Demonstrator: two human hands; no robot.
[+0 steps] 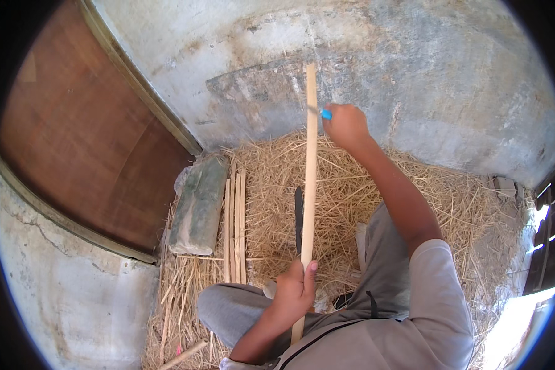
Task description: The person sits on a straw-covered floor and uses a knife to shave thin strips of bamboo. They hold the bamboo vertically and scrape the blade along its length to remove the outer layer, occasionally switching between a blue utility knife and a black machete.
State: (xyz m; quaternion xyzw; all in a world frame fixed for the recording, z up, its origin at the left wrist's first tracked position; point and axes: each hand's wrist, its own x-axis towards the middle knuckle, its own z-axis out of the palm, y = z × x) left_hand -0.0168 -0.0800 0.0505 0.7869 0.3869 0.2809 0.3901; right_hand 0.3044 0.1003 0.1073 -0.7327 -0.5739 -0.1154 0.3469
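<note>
A long pale wooden strip (310,179) stands out from my lap toward the far wall. Its lower part is in the grip of my left hand (294,290), with fingers and thumb closed around it. Near the strip's far end, my right hand (345,125) is closed on a small blue-handled tool (325,114). A thin grey part of that tool reaches across the strip; its exact kind is too small to make out. Just left of the strip, a dark narrow blade (299,213) shows, its lower end hidden behind my left hand.
Loose straw (271,166) covers the floor around my crossed legs. On the left are several thin wooden strips (235,228) beside a greenish slab (198,206). A brown door panel (92,129) and a stained wall (413,80) bound the space. Another stick (185,354) lies low left.
</note>
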